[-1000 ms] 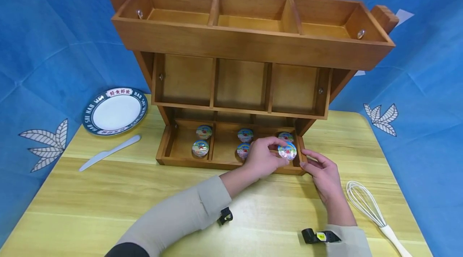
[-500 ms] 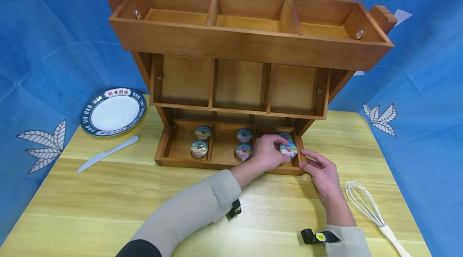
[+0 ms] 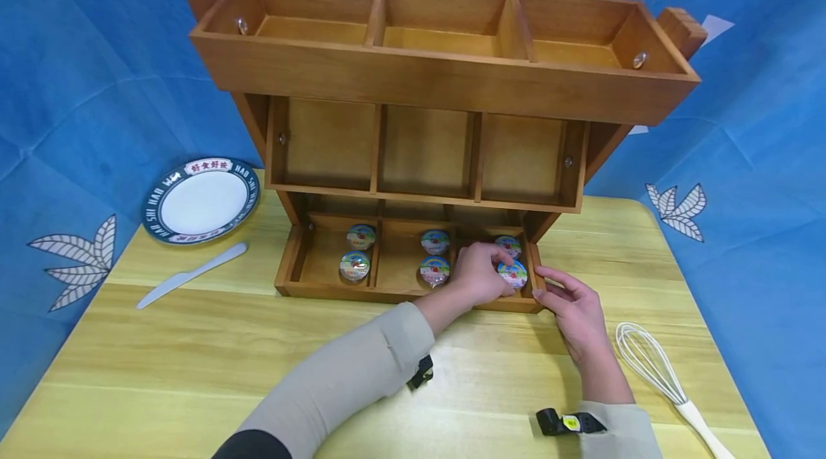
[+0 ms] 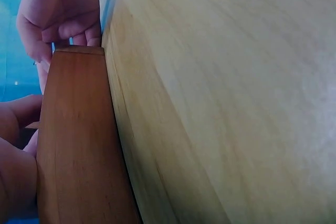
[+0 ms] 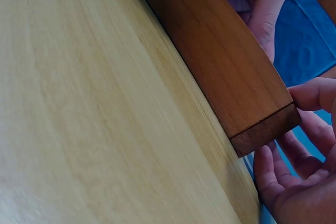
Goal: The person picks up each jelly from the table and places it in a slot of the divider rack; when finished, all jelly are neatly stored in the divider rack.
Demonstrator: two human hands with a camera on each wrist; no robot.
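Observation:
My left hand (image 3: 479, 274) reaches into the right compartment of the bottom wooden tray (image 3: 387, 294). Its thumb and index finger hold a small jelly cup (image 3: 513, 275) with a shiny printed lid. Just behind that one sits another jelly cup (image 3: 508, 247). Two cups stand in the middle compartment, a back cup (image 3: 435, 242) and a front cup (image 3: 434, 270). The left compartment has a back cup (image 3: 361, 236) and a front cup (image 3: 355, 266). At the tray's right front corner, my right hand (image 3: 574, 312) grips the wood with thumb and fingertips, also visible in the right wrist view.
Above rise a middle tray (image 3: 426, 150) and a top tray (image 3: 445, 79), each with three compartments, overhanging the bottom one. On the left lie a plate (image 3: 205, 199) and a white knife (image 3: 191, 275). A whisk (image 3: 652, 366) lies right of my right forearm.
My left hand has shifted slightly right and lowered the jelly cup into the front of the right compartment, uncovering more of the cup behind. The right hand stays at the corner.

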